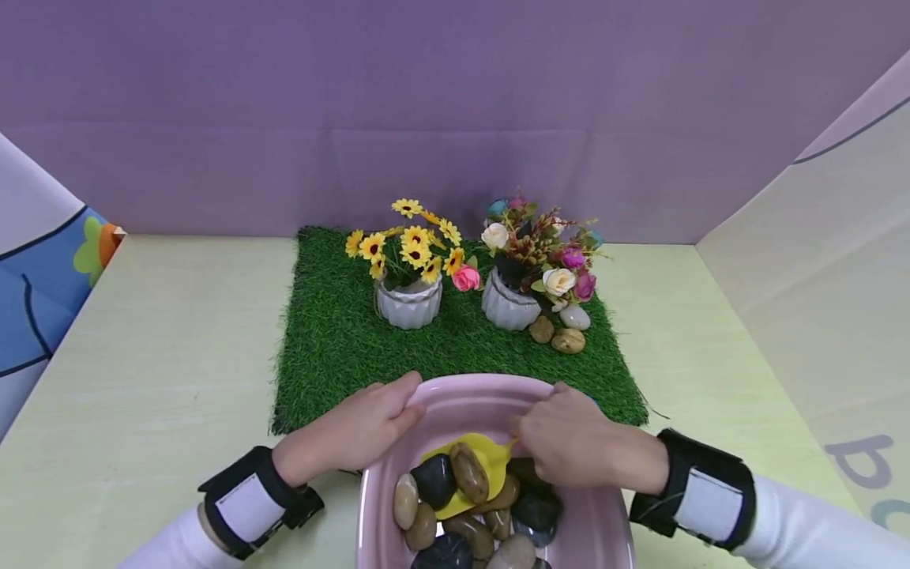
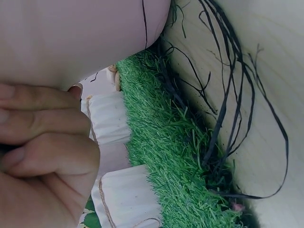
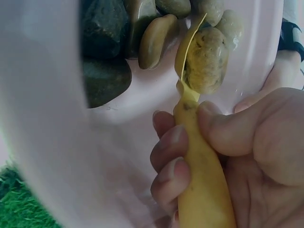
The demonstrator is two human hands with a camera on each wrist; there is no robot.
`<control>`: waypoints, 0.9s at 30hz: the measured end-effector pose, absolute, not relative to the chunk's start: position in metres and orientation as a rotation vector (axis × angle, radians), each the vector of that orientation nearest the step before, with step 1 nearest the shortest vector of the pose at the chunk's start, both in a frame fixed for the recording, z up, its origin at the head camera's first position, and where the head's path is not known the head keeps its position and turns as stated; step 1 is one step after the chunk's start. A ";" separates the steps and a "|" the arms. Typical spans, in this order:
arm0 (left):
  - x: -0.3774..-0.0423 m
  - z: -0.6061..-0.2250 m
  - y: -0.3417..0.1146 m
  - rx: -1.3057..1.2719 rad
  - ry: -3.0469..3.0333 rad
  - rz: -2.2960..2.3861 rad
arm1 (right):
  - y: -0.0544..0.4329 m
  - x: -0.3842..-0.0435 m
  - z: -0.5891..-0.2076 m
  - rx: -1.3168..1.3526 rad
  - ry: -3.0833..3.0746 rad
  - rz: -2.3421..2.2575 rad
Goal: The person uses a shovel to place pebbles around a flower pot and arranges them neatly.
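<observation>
A pink plastic basin (image 1: 490, 387) holds smooth brown, black and pale stones (image 1: 475, 537). My left hand (image 1: 362, 427) grips the basin's left far rim, its fingers curled beneath the edge in the left wrist view. Inside the basin, my right hand (image 1: 569, 438) holds a yellow toy shovel (image 3: 204, 185), fingers and thumb wrapped round the handle. On the shovel's blade lie a brown stone (image 1: 468, 472) and, overlapping it in the head view, a black stone (image 1: 434, 480). Most of the handle is hidden in the head view by my right hand.
Behind the basin lies a green turf mat (image 1: 334, 340). On it stand a white pot (image 1: 409, 307) of yellow flowers and another white pot (image 1: 508, 304) of mixed roses, with three stones (image 1: 569, 341) beside it. Dark loose strands (image 2: 232, 85) trail from the mat's edge.
</observation>
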State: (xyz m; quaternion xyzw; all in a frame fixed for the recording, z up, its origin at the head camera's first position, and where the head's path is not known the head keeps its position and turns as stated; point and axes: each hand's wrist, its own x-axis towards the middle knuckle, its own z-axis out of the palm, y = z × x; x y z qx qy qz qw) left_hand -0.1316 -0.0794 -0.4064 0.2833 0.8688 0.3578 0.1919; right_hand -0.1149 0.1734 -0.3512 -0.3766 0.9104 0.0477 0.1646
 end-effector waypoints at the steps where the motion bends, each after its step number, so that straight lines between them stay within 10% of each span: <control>1: -0.132 -0.406 -0.079 0.794 2.436 1.009 | 0.175 -0.115 -0.351 -1.068 2.592 0.132; 27: -0.131 -0.404 -0.079 0.775 2.424 1.028 | 0.186 -0.109 -0.349 -0.991 2.517 -0.089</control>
